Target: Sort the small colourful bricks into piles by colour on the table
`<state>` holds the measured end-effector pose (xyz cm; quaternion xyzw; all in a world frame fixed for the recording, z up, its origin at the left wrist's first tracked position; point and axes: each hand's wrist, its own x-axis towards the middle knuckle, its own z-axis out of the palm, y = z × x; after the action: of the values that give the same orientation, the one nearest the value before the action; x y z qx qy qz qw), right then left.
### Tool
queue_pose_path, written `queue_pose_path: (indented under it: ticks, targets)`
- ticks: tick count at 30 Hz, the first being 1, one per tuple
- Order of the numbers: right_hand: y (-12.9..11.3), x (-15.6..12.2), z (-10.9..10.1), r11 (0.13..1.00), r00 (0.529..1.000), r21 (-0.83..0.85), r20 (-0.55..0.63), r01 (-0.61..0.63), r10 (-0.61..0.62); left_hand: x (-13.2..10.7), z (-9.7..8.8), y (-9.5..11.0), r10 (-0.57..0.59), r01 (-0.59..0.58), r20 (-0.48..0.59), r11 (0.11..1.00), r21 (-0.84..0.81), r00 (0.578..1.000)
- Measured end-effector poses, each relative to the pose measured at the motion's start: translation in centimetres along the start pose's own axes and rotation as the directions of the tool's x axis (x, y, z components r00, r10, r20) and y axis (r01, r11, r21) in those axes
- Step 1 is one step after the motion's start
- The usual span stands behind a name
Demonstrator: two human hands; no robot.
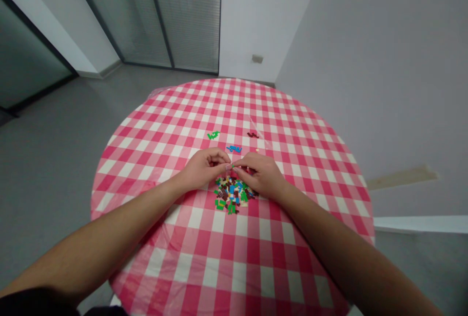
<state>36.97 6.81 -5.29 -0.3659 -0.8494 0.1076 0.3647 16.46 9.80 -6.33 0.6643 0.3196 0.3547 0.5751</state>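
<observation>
Both hands meet just above a pile of small mixed building bricks (234, 191) in green, blue, brown and white. My left hand (206, 167) is closed in a pinch, its thumb and fingertips at a tiny green piece (233, 166). From the other side my right hand (261, 172) pinches at the same green piece, fingertips almost touching the left ones. Beyond the hands lie a group of green pieces (213, 135), a group of blue pieces (234, 148) and a group of dark brown pieces (253, 135). A small pale piece (257, 150) sits behind the right hand.
The round table has a red and white checked cloth (234, 238), creased near its front left. Glass partitions (190, 18) stand behind at the left. A grey wall (383, 62) runs close along the right side.
</observation>
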Motion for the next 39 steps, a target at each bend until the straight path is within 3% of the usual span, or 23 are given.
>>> queue_pose_path:
  ticks: [16, 19, 23, 26, 29, 33, 39]
  targets:
    - [0.3, 0.0, 0.1, 0.996, 0.998, 0.069, 0.027, -0.061, 0.06, 0.0, 0.3, 0.4, 0.007, -0.007, 0.011, 0.999, 0.047, 1.0]
    - [0.4, 0.0, -0.1, 0.99, 0.99, 0.038, -0.007, -0.138, 0.139, 0.0, 0.2, 0.5, 0.021, -0.018, -0.042, 0.998, 0.064, 0.999]
    - [0.9, 0.0, -0.3, 0.949, 0.945, -0.034, -0.11, -0.315, 0.309, 0.2, -0.1, 0.6, 0.016, 0.0, -0.147, 0.994, 0.111, 0.989]
    - [1.8, 0.1, -0.8, 0.921, 0.919, -0.091, -0.153, -0.379, 0.363, 0.3, -0.3, 0.4, 0.022, -0.001, -0.174, 0.993, 0.12, 0.985]
    - [2.7, 0.0, -1.7, 0.903, 0.92, -0.175, -0.075, -0.393, 0.386, 0.3, -0.4, 0.2, 0.031, -0.009, -0.182, 0.993, 0.121, 0.983]
    - [3.3, -0.1, -2.9, 0.929, 0.934, -0.206, 0.12, -0.308, 0.336, 0.4, -0.4, 0.1, 0.029, -0.002, -0.198, 0.99, 0.138, 0.98]
    - [3.3, -0.3, -2.6, 0.963, 0.921, -0.197, 0.305, -0.186, 0.241, 0.3, -0.4, 0.4, 0.026, 0.001, -0.191, 0.99, 0.139, 0.981]
